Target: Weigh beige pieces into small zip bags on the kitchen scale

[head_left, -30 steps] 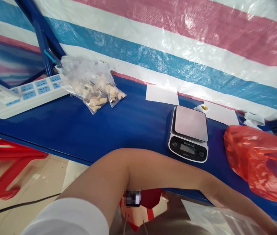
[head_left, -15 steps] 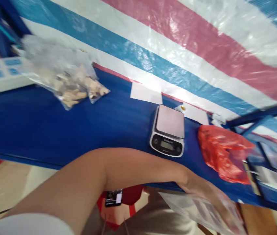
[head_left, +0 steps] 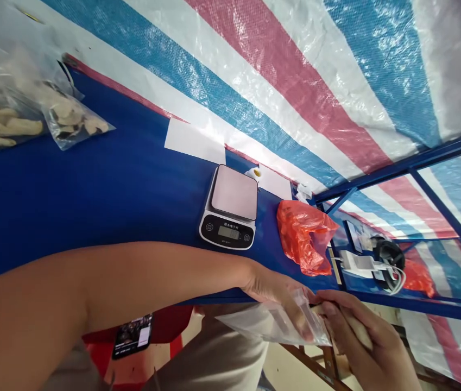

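My left hand (head_left: 281,296) reaches across the front of the table and holds a clear plastic bag (head_left: 250,323) by its mouth. Some of its fingers show through the film. Against the bag's opening is my right hand (head_left: 360,334), its fingers closed around pale beige pieces (head_left: 358,328) whose kind I cannot make out. One tip of them pokes out towards the bag. Beyond my left forearm, a kitchen scale (head_left: 230,209) stands on the blue table with nothing on its plate.
Filled clear bags of pale chunks (head_left: 67,117) lie at the far left. A crumpled red plastic bag (head_left: 305,233) sits right of the scale, with white paper (head_left: 195,141) behind. A phone (head_left: 132,334) is below the table edge. A blue frame bar (head_left: 409,160) crosses at right.
The view has swung to the right. My right hand has come into sight with pale pieces in it, at the mouth of the clear bag in my left hand.
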A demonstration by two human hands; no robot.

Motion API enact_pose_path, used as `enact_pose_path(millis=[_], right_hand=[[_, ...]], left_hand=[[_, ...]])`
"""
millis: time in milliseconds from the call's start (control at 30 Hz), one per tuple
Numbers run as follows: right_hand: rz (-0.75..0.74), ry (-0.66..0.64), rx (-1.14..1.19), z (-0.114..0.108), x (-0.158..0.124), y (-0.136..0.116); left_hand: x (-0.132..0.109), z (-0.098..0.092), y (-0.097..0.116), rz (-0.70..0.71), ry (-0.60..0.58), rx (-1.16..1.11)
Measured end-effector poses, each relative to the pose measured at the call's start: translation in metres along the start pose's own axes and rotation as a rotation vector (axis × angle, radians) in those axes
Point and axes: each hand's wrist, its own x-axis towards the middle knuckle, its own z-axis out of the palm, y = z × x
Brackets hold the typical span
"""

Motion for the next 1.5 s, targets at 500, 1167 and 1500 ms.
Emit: enact_pose_path(millis=[500, 1167, 1500], right_hand=[[0.112, 0.087, -0.013, 0.006, 0.009, 0.002], [0.302, -0.272, 0.198, -0.007, 0.014, 0.004], [0.415, 0.113, 0.503, 0.020, 0.017, 0.000]], left_hand=[[0.003, -0.002, -0.002, -0.052, -0.061, -0.144], [0.007, -0.006, -0.010, -0.155, -0.033, -0.222], [-0.003, 0.002, 0.008, -0.093, 0.011, -0.159]])
